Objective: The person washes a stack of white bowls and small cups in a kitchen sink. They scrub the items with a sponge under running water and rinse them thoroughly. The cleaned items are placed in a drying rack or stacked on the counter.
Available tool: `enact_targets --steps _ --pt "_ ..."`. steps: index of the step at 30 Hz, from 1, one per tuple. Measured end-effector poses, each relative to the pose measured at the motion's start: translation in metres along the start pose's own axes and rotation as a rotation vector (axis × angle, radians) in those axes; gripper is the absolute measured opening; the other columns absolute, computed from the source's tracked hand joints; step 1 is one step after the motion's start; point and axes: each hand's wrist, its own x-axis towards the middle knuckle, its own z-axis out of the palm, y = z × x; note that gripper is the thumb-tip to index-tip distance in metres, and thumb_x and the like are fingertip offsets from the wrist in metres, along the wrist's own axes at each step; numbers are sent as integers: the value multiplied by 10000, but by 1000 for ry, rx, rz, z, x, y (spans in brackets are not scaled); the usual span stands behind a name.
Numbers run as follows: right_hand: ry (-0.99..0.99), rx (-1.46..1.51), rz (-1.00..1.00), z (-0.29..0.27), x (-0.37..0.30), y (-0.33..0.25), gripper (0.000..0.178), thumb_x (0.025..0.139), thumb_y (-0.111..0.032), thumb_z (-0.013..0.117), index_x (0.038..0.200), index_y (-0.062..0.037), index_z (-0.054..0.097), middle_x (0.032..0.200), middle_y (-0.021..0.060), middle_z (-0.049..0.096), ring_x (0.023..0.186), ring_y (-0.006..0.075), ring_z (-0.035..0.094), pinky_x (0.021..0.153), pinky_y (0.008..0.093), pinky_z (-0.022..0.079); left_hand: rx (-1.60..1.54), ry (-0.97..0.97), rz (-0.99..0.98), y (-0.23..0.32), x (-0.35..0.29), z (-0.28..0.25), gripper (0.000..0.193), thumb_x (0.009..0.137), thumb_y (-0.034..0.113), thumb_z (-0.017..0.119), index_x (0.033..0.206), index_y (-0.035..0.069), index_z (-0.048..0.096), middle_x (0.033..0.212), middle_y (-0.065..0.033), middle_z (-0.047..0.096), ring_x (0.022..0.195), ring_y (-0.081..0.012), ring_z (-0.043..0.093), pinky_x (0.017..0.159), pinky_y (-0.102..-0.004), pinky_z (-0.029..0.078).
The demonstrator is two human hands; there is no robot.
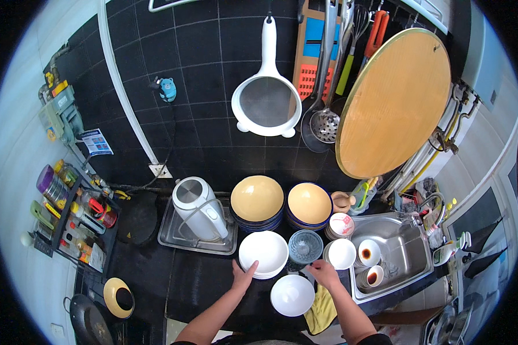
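Thumb of the left hand (243, 279) lay over the near rim of the stacked white bowls (263, 252), just below the frame's centre, its fingers against their left side; I could not tell whether it gripped. Right hand (326, 274), fingers drawn together, was at the foot of the glass bowls (305, 246), its hold unclear. These stood above and left of that hand, much nearer it than the left; being round, they showed no long axis. A loose white bowl (292, 295) sat lower, between the forearms, beside a yellow cloth (323, 309). Farther right came the sink (397, 247); above its left edge, a small bowl (341, 224) bore red print, illegible. Labels on the bottles (86, 217), left of frame, and the leaflet (96, 142), upper left, were too small to read.
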Motion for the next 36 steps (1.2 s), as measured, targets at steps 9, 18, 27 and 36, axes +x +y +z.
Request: enact_targets --steps 9,18,27,36 --pt "166 -371 -217 45 31 -73 339 729 -292 639 923 -32 539 820 172 634 765 323 623 676 410 501 133 124 476 29 -12 -13 510 622 51 644 1073 -14 417 1038 -188 428 1025 -337 411 909 -392 352" --pt "218 -394 -216 47 31 -78 345 675 -254 696 919 -73 531 807 141 626 751 306 617 667 401 494 107 196 562 19 -13 -8 498 631 40 622 1058 -17 373 1058 -191 381 1014 -339 403 899 -393 353" --pt "318 -448 -373 63 53 -81 343 640 -189 700 943 -93 573 875 97 598 818 282 592 693 382 485 84 223 580 16 -14 -6 489 623 46 616 1041 -23 372 1036 -193 395 1006 -346 400 902 -399 346" --pt "244 -170 -238 92 125 -103 287 752 -367 634 760 -84 685 781 151 640 741 305 619 668 404 483 107 225 575 16 -15 -7 479 625 49 612 1036 -23 376 1027 -194 399 994 -349 406 893 -400 351"
